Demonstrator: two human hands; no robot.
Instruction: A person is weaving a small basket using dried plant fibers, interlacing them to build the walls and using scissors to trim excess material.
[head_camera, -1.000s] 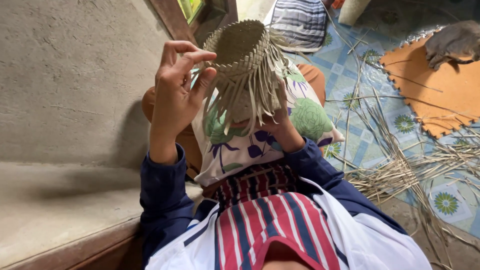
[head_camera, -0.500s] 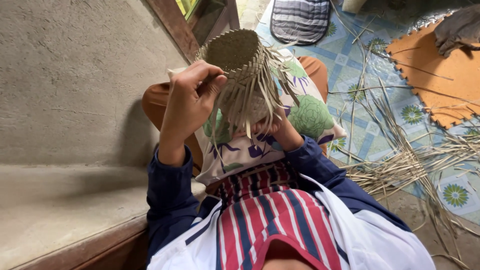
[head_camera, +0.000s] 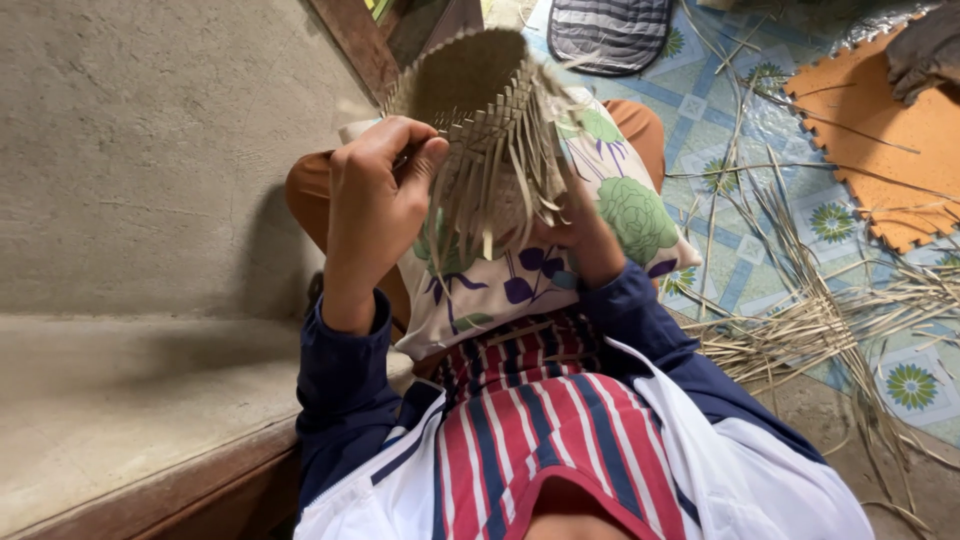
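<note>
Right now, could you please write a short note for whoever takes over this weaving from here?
Left hand: fingers pinched on the loose strips at the rim of the woven basket.
Right hand: props the basket from behind, mostly hidden by hanging strips.
The basket is held up over a floral pillow on the lap; spare straw lies on the floor to the right.
Done: base and part of the wall woven.
Left: loose strip ends not yet worked in.
</note>
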